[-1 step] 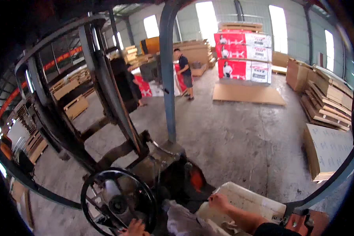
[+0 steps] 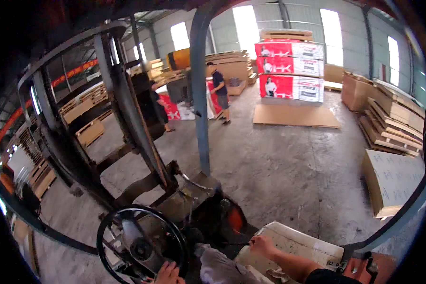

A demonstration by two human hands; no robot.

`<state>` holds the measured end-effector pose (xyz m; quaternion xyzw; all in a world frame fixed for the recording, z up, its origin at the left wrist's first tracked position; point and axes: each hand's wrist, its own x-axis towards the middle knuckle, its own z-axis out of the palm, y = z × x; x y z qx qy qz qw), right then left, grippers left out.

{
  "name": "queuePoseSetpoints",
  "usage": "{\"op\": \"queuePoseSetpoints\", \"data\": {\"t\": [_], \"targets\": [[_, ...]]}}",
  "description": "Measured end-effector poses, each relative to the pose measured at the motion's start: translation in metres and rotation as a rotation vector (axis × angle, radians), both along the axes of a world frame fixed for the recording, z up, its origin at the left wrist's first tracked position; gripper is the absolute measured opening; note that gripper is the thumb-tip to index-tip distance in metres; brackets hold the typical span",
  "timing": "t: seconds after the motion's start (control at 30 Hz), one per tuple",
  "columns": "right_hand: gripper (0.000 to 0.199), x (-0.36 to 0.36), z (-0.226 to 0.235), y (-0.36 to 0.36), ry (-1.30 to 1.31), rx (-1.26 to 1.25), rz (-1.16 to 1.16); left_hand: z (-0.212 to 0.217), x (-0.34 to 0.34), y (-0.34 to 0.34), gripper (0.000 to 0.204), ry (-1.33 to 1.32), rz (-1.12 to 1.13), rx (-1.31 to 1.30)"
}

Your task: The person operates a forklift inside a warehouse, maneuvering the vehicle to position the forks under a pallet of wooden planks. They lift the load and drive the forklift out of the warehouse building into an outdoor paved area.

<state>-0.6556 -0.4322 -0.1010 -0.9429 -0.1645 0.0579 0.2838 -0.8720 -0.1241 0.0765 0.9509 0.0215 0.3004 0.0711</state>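
Observation:
My left hand [image 2: 169,274] is at the lower right rim of the black steering wheel [image 2: 105,235], its fingers bent over the rim. The palm is cut off by the lower edge of the picture. My right hand [image 2: 262,246] is closed round the end of a thin dark lever [image 2: 233,243], above a worn white cover [image 2: 302,242]. Between my hands is my leg in grey cloth [image 2: 220,267]. The forklift's dark mast [image 2: 123,90] rises ahead on the left.
A blue-grey post [image 2: 202,109] stands ahead. Two people, one in dark clothes [image 2: 219,85], stand by red-and-white wrapped stacks. A taller wrapped stack [image 2: 288,71] stands behind a flat brown board [image 2: 296,116]. On the right are board stacks [image 2: 393,177] and pallets [image 2: 393,125].
My left hand has shifted slightly right, and its fingers look less spread. My right hand stays on the lever. The view has moved a little.

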Motion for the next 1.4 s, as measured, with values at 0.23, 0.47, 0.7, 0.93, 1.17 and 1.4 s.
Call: {"op": "queuePoseSetpoints", "data": {"t": [0.23, 0.47, 0.7, 0.93, 1.17, 1.4], "targets": [[0.065, 0.023, 0.057, 0.034, 0.237, -0.169, -0.108, 0.001, 0.078, 0.058, 0.031, -0.024, -0.102, -0.042], [0.054, 0.075, 0.158, -0.005, -0.008, 0.954, -0.657, 0.008, 0.037, 0.099, 0.037, -0.039, -0.125, -0.075], [0.037, -0.019, 0.030, 0.099, 0.165, 0.659, -0.183, 0.009, 0.013, 0.168, 0.037, 0.320, -0.262, -0.338], [0.037, -0.022, 0.098, 0.376, -0.418, 0.425, 0.195, -0.031, -0.025, 0.268, 0.047, 0.201, -0.384, -0.343], [0.052, 0.004, 0.201, 0.353, -0.680, -0.108, 0.378, -0.008, -0.083, 0.144, 0.038, 0.039, -0.369, -0.195], [0.047, -0.145, 0.146, 0.253, -0.487, -0.112, 0.237, -0.007, -0.359, 0.163, 0.028, -0.295, -0.471, -0.037]]}}
